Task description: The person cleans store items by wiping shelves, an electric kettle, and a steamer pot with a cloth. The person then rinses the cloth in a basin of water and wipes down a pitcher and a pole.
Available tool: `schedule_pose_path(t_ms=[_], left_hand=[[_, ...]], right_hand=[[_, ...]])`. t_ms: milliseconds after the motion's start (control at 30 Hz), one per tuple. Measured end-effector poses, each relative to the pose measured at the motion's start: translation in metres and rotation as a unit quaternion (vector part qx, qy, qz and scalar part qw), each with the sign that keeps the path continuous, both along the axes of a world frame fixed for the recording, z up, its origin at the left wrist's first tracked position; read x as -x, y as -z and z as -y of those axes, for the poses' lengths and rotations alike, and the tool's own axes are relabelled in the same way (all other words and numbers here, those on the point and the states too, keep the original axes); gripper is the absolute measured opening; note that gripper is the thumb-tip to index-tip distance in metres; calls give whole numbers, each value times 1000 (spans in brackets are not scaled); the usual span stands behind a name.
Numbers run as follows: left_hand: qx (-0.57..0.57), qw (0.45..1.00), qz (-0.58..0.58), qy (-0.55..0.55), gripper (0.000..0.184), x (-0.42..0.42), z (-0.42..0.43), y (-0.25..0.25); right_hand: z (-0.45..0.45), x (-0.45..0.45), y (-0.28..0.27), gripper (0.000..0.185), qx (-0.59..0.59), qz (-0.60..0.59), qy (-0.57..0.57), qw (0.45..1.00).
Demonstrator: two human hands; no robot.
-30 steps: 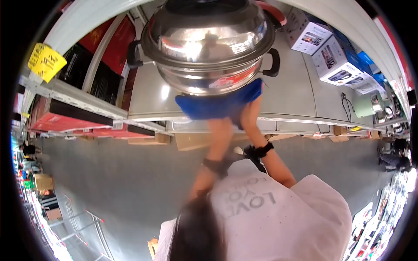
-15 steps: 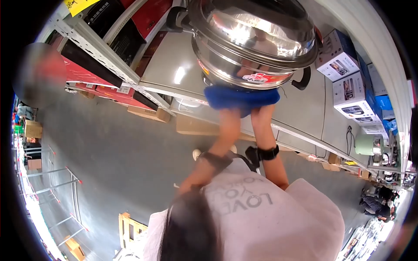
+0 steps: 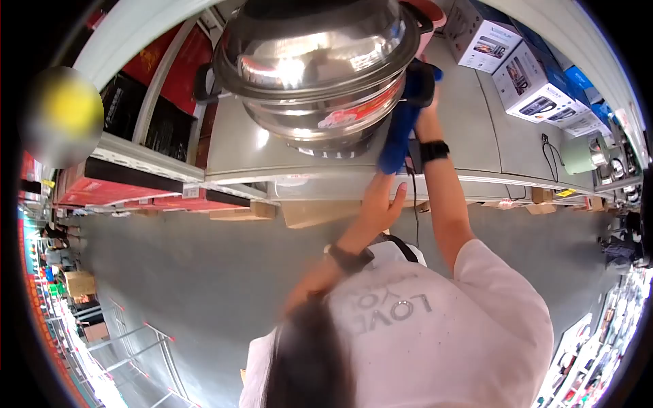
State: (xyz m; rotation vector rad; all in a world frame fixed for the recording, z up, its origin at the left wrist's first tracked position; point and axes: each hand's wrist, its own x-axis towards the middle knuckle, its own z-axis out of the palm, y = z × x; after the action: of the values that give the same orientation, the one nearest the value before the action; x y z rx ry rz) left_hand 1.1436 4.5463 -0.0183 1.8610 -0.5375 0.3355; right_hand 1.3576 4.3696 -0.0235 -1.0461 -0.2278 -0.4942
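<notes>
A large stainless-steel steamer pot (image 3: 320, 88) with a domed lid, black handles and a red label sits on the grey shelf. A blue cloth (image 3: 401, 129) hangs along the pot's right side, by its right handle. My right hand (image 3: 427, 121), below a black watch, grips the cloth near that handle; its fingers are mostly behind the cloth. At the cloth's lower end is my left hand (image 3: 382, 207), thumb sticking out and the other fingers partly covered by cloth. A dark band circles my left wrist. A thin black cord hangs beside the left hand.
White and blue appliance boxes (image 3: 483, 41) stand at the right of the shelf, with a pale green pot (image 3: 583, 155) farther along. Red and black boxes (image 3: 115, 182) fill the racks on the left. Metal frames (image 3: 160, 347) stand on the grey floor (image 3: 204, 272).
The blue cloth has gone from the pot's front underside to its right side, now stretched lengthwise. My right hand moved up and right; my left hand dropped lower. The view has shifted.
</notes>
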Motion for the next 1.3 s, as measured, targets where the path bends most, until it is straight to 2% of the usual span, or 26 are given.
schedule_pose_path(t_ms=[100,167,233,300,333,367,433,467,500,567,633,700,767,867,967,1000,1100,1233,1300], left_hand=[[23,1000,13,-14,45,-10,3,-14],[11,999,16,-29,48,-14,-4,-18],[-40,998,0,-56,50,-15,-24,-10],[-111,988,-26,-108,45,-11,-47,-25],[-84,988,-22,-124,41,-12,-61,-21],[-58,988,-18,-141,38,-14,-74,-18],[-78,980,2,-181,33,-8,-86,-31],[-137,968,15,-209,33,-6,-90,-39],[-93,974,60,-195,33,-6,-89,-44],[-83,975,87,-186,32,-3,-75,-66],[-115,969,145,-163,33,-7,-49,-83],[-152,963,177,-138,34,-14,-22,-94],[-137,969,185,-92,37,-22,6,-105],[-154,969,173,-90,39,-27,24,-104],[-105,971,189,-105,39,-34,29,-99],[-140,971,143,-127,37,-28,27,-100],[-132,959,186,-166,36,-31,15,-88],[-132,960,78,-235,39,-17,0,-82],[-127,956,111,-239,40,-18,-2,-83]], right_hand=[[-21,-19,3,42,101,-59,91,989],[-32,-19,18,42,110,-103,86,985],[-40,-10,44,42,78,-163,36,983],[-42,8,81,42,11,-235,-45,971],[-40,12,109,45,-16,-262,-87,961],[-39,32,103,48,4,-243,-97,965],[-32,86,70,51,-1,-188,-80,979],[-23,101,43,52,-24,-147,-53,987],[-13,104,10,51,-32,-110,9,993],[6,114,-50,50,-44,-45,131,989],[29,102,-92,47,31,-51,152,987],[39,53,-112,43,254,47,280,925],[17,13,-116,36,213,-8,272,938],[21,-14,-97,25,499,12,258,827],[21,18,-108,16,500,-104,146,847],[20,33,-108,17,460,-94,149,870],[6,84,-99,22,456,29,257,852],[18,108,-97,20,566,120,210,788],[39,87,-95,19,594,161,163,771]])
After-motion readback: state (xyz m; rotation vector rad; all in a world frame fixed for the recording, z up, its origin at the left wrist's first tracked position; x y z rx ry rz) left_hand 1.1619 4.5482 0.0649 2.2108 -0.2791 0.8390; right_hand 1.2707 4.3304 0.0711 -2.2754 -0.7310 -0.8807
